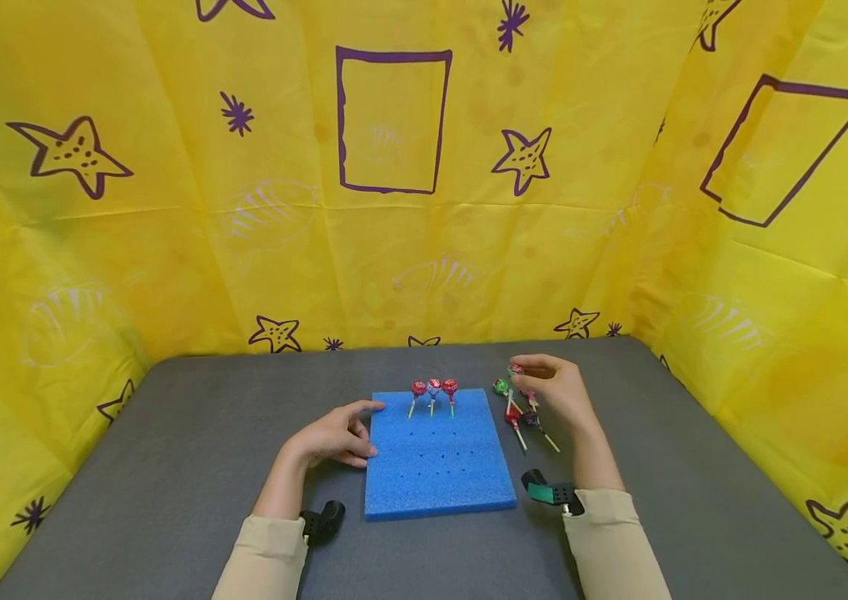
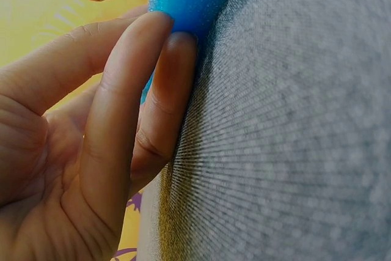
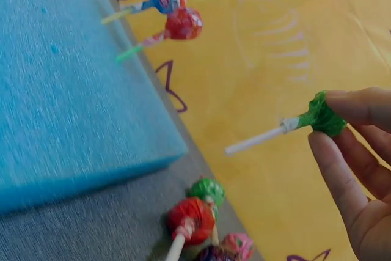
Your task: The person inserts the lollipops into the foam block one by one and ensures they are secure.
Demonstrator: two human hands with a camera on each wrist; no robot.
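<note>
Foam (image 1: pixel 435 492), fingers (image 2: pixel 113 114) at left edge, pinched lollipop (image 3: pixel 293 124) raised beyond right edge

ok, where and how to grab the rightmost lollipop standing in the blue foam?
Rightmost lollipop: pinch the round wrapped head, probably from the right or above. Its thin stick stands in the foam, leaving the head raised; the blue-and-white lollipop crowds its left.

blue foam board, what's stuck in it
Three wrapped lollipops stand in a row on the blue foam board, beyond several small holes. Their stick ends, sunk in the foam, are hidden.
</note>
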